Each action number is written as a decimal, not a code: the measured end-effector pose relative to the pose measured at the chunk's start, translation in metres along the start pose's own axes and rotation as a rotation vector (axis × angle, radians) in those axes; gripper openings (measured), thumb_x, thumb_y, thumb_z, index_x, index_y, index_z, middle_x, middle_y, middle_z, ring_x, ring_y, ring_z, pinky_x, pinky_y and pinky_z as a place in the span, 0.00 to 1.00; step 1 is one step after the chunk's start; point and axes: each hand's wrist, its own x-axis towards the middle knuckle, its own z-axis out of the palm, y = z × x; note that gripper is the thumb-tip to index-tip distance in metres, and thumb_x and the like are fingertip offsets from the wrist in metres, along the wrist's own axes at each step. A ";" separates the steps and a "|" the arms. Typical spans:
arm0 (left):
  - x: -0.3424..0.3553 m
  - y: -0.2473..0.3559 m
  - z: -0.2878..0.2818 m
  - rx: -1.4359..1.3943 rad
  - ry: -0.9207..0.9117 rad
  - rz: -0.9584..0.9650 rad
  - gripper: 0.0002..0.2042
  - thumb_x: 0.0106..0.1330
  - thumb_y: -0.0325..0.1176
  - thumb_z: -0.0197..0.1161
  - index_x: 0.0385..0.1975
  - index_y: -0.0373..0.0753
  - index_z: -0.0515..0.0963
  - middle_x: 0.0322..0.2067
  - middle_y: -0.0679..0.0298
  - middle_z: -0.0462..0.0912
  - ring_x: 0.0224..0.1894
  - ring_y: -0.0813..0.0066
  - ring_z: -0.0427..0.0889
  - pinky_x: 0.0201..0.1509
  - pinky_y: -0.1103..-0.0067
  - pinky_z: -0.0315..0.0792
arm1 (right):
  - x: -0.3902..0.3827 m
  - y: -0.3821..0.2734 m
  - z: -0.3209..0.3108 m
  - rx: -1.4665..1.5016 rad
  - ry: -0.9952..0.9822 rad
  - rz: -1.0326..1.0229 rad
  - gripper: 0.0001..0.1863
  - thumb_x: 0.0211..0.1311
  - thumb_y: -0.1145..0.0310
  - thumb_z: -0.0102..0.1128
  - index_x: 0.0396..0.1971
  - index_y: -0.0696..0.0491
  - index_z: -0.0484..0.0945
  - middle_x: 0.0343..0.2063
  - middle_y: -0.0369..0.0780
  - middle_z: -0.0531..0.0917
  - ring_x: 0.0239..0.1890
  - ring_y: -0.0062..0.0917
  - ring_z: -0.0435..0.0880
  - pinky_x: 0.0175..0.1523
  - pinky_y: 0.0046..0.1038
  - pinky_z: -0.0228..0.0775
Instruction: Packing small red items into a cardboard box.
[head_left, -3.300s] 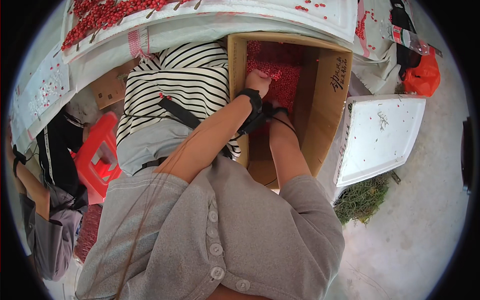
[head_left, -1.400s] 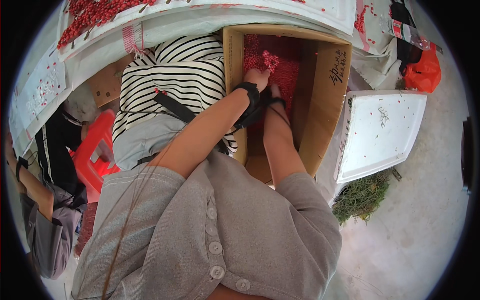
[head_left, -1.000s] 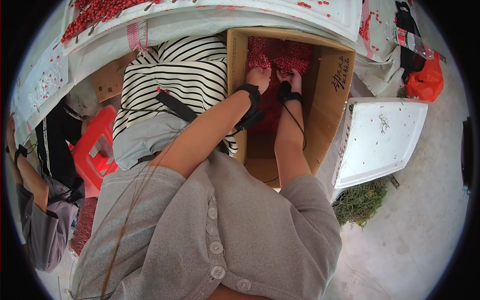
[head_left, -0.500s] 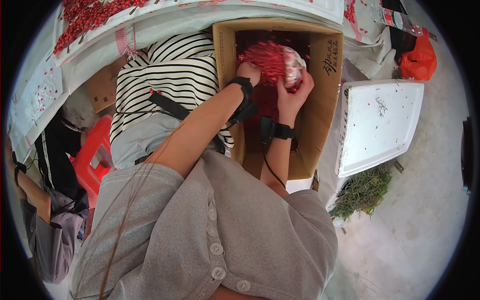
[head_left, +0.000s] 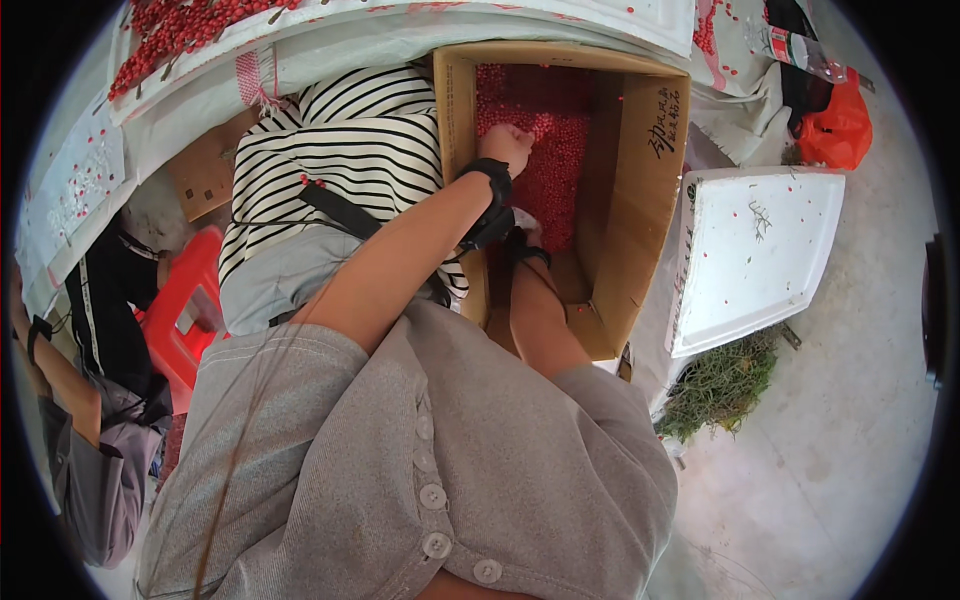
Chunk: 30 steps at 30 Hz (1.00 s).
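A tall cardboard box (head_left: 630, 200) stands in front of me, a deep layer of loose red berries (head_left: 560, 165) spread over its bottom. My left hand (head_left: 508, 148) is inside it at the left, above the berries, its fingers curled closed; whatever they hold is hidden. Lower down in the box, my right hand (head_left: 531, 232) is partly covered by my left wrist and its black strap. A small pale edge of a shiny bowl-like container (head_left: 522, 217) shows at the right hand's fingers, most of it out of sight.
Red berries on stems (head_left: 190, 35) lie on a white foam surface at the far left. Right of the box are a white foam lid (head_left: 760, 255), green stems (head_left: 725, 385), a red plastic bag (head_left: 838, 125) and a clear bottle (head_left: 805, 48). A red stool (head_left: 180, 310) and another person's arm (head_left: 70, 385) are at left.
My right hand has dropped toward me with the shiny container, from the box's upper right. The stream of falling berries has ended. The left hand has shifted only slightly.
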 end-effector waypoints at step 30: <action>-0.005 0.005 -0.001 0.152 0.247 -0.063 0.17 0.39 0.25 0.52 0.33 0.31 0.63 0.30 0.48 0.69 0.35 0.58 0.69 0.39 0.76 0.63 | -0.255 -0.053 0.070 -0.337 -0.852 -1.186 0.21 0.38 0.76 0.48 0.39 0.53 0.60 0.36 0.39 0.65 0.38 0.30 0.65 0.42 0.27 0.59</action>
